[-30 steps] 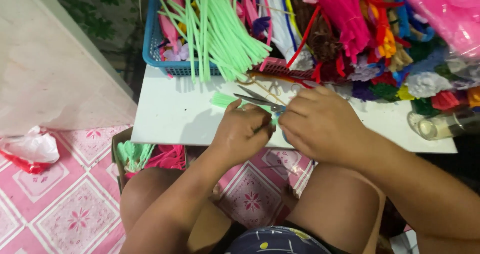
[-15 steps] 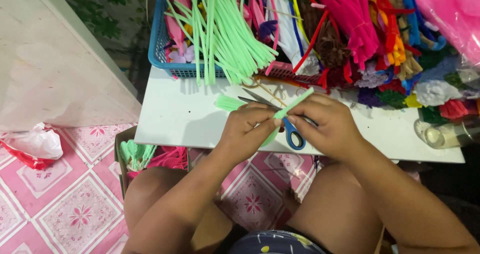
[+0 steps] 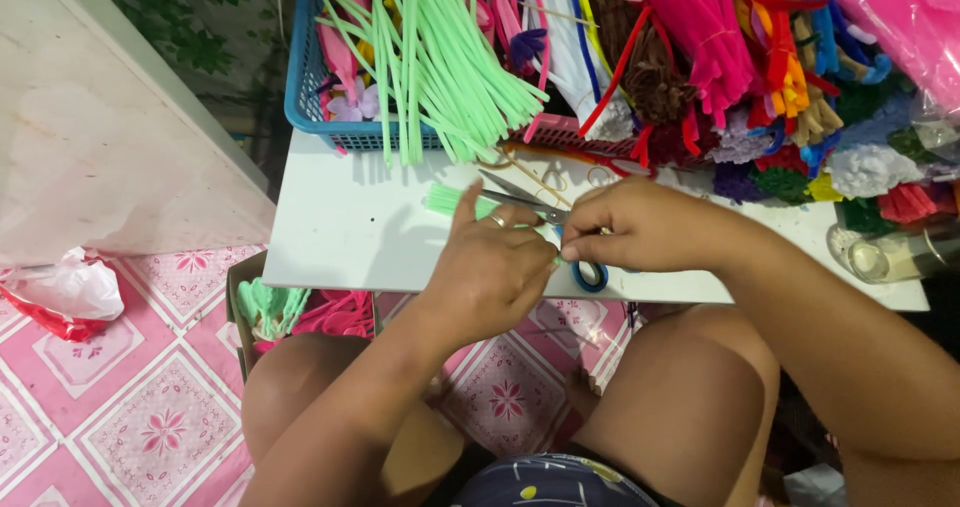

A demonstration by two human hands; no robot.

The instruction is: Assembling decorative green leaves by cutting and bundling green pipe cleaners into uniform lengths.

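Note:
My left hand (image 3: 495,267) and my right hand (image 3: 640,229) meet over a small white table (image 3: 340,227), fingertips touching around a short piece of light green pipe cleaner (image 3: 450,200) that sticks out to the left. A ring shows on my left hand. Scissors (image 3: 530,202) with blue handles lie open under the hands, blades pointing left, one handle loop just below my right fingers. What the fingertips pinch is mostly hidden.
A blue basket (image 3: 305,97) of long green pipe cleaners (image 3: 440,57) stands at the back. Heaps of pink, red, white and brown pipe cleaners (image 3: 700,37) fill the back right. A clear jar (image 3: 890,252) lies at right. A box of green and pink pieces (image 3: 290,312) sits on the pink tiled floor.
The green piece was lifted between both hands half a second ago; now the hands are lower on the table with it pointing left, over the scissors.

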